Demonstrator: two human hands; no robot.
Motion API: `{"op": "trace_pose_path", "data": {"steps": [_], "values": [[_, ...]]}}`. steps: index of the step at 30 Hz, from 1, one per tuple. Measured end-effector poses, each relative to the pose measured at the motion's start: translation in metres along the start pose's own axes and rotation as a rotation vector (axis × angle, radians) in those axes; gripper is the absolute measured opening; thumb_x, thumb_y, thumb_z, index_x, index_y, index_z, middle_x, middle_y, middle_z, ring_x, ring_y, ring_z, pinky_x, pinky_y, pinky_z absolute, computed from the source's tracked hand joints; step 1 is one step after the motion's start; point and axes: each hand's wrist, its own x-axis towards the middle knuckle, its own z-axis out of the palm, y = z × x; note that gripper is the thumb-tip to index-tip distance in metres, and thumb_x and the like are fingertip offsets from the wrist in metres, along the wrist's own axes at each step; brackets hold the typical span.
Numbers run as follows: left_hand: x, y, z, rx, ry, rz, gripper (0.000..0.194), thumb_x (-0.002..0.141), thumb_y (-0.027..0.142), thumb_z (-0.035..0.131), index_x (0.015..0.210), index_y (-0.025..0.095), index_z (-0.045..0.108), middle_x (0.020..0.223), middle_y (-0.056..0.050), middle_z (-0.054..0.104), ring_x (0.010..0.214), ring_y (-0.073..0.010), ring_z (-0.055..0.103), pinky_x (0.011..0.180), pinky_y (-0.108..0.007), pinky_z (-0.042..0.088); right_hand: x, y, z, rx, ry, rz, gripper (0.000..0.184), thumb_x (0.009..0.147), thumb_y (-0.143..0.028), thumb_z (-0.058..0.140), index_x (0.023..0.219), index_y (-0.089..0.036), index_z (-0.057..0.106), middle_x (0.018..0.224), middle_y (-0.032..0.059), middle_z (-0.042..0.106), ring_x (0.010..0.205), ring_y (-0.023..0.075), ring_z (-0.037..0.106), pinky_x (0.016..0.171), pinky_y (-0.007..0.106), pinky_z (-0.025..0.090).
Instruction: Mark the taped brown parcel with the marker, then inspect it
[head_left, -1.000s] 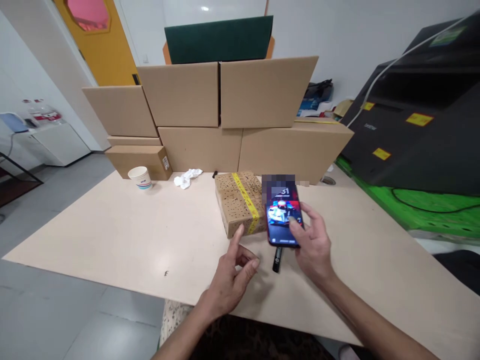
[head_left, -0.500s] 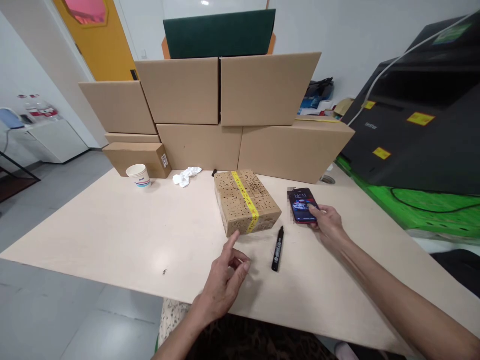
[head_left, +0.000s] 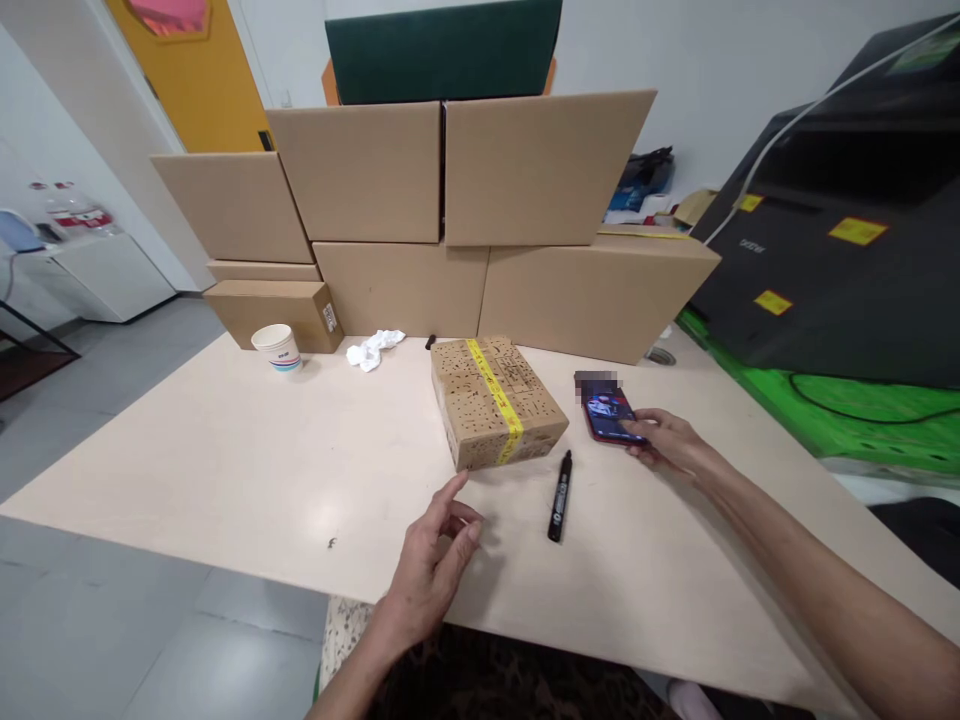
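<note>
My right hand point(head_left: 673, 440) grips the near end of a smartphone point(head_left: 611, 412), thumb on top and fingers beneath. The phone is low over the table, its lit screen facing up and its far end blurred out. My left hand point(head_left: 429, 565) hovers near the table's front, index finger stretched out, the other fingers loosely bent, nothing held. Just beyond that fingertip sits a small cardboard box point(head_left: 469, 395) covered in black marks, with yellow tape point(head_left: 496, 395) across it. A black marker pen point(head_left: 559, 497) lies between my hands.
Stacked cardboard boxes point(head_left: 551, 170) line the table's back, with a dark green box point(head_left: 446, 55) on top. A paper cup point(head_left: 277, 348), crumpled tissue point(head_left: 373, 350) and small black cap point(head_left: 430, 342) stand before them. A black machine point(head_left: 825, 270) rises at right, beyond the table point(head_left: 225, 470).
My right hand has tipped the phone flatter and lower toward the table. My left hand has drawn slightly left, away from the small box. The view has shifted a little.
</note>
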Motion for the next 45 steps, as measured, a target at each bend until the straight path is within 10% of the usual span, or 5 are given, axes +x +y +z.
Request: {"op": "trace_pose_path", "data": {"steps": [16, 21, 26, 31, 45], "values": [[0.003, -0.001, -0.007, -0.139, 0.118, -0.104, 0.057, 0.095, 0.050, 0.063, 0.144, 0.024, 0.053, 0.112, -0.007, 0.066, 0.084, -0.0138, 0.064, 0.081, -0.030, 0.055, -0.014, -0.013, -0.019, -0.002, -0.085, 0.141, 0.028, 0.070, -0.012, 0.080, 0.087, -0.021, 0.059, 0.078, 0.0062, 0.073, 0.054, 0.0174, 0.069, 0.033, 0.020, 0.041], [0.018, 0.002, -0.015, -0.029, 0.198, -0.067, 0.058, 0.093, 0.052, 0.064, 0.142, 0.022, 0.055, 0.125, -0.011, 0.064, 0.094, -0.0169, 0.064, 0.088, -0.034, 0.055, -0.028, -0.007, -0.008, -0.086, 0.091, -0.212, 0.029, 0.070, -0.025, 0.081, 0.095, -0.021, 0.067, 0.087, 0.0062, 0.073, 0.061, 0.0146, 0.063, 0.042, 0.021, 0.040], [0.052, 0.000, -0.021, 0.120, 0.200, -0.038, 0.072, 0.096, 0.061, 0.053, 0.154, 0.019, 0.044, 0.162, -0.018, 0.039, 0.145, -0.0336, 0.044, 0.117, -0.053, 0.039, -0.061, -0.004, 0.036, -0.166, -0.135, -0.548, 0.049, 0.077, -0.058, 0.077, 0.111, -0.024, 0.073, 0.117, 0.0082, 0.075, 0.107, 0.0278, 0.068, 0.095, 0.041, 0.055], [0.067, 0.000, -0.019, 0.090, 0.068, 0.025, 0.085, 0.094, 0.062, 0.058, 0.162, 0.019, 0.030, 0.170, -0.017, 0.028, 0.157, -0.0355, 0.026, 0.129, -0.055, 0.021, -0.087, -0.006, 0.073, -0.134, -0.549, -0.626, 0.060, 0.088, -0.062, 0.067, 0.135, -0.024, 0.065, 0.132, 0.0083, 0.071, 0.122, 0.0314, 0.065, 0.105, 0.048, 0.052], [0.120, 0.027, -0.047, -0.091, 0.198, 0.296, 0.086, 0.096, 0.062, 0.056, 0.165, 0.033, 0.014, 0.173, -0.008, 0.021, 0.160, -0.0298, 0.020, 0.128, -0.048, 0.024, -0.063, -0.049, 0.112, 0.301, -0.371, -0.821, 0.060, 0.092, -0.063, 0.061, 0.142, -0.031, 0.058, 0.153, 0.0060, 0.058, 0.147, 0.0272, 0.047, 0.123, 0.051, 0.034]]}}
